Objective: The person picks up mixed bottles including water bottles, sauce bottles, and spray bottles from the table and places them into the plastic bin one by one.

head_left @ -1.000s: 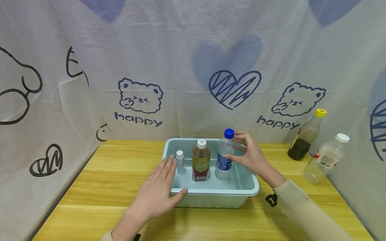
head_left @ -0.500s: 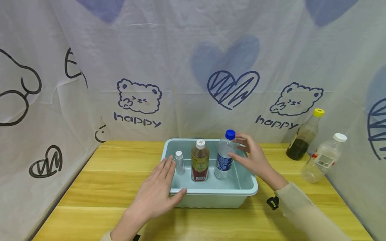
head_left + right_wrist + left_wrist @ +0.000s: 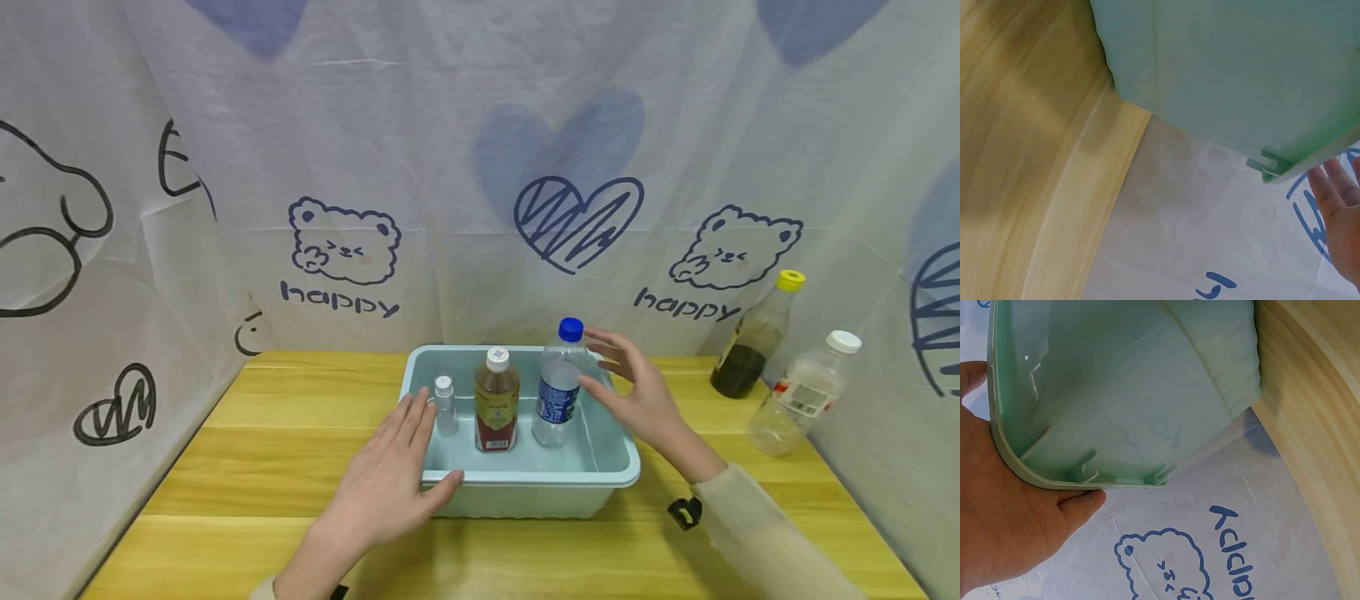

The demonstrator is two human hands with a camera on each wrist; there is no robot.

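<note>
A pale blue-green plastic tub (image 3: 525, 478) stands on the table, holding three upright bottles. On its left is a small clear bottle (image 3: 446, 412) with a white cap. A brown-red drink bottle (image 3: 497, 408) is in the middle, and a clear water bottle (image 3: 557, 400) with a blue cap and label stands on the right. My left hand (image 3: 390, 471) rests on the tub's front left corner, fingers straight; the left wrist view shows the tub's rim (image 3: 1041, 482) against that palm. My right hand (image 3: 637, 396) is spread just right of the water bottle, thumb and fingers loosely bent around nothing.
To the right stand a yellow-capped bottle (image 3: 753, 346) with dark liquid and a clear white-capped bottle (image 3: 806, 396), near the right edge of the wooden table (image 3: 247, 467). A printed white cloth (image 3: 450, 208) hangs behind and at the sides.
My right hand has let go of the water bottle and moved slightly right, its fingers spreading wider. The left hand stays on the tub's corner.
</note>
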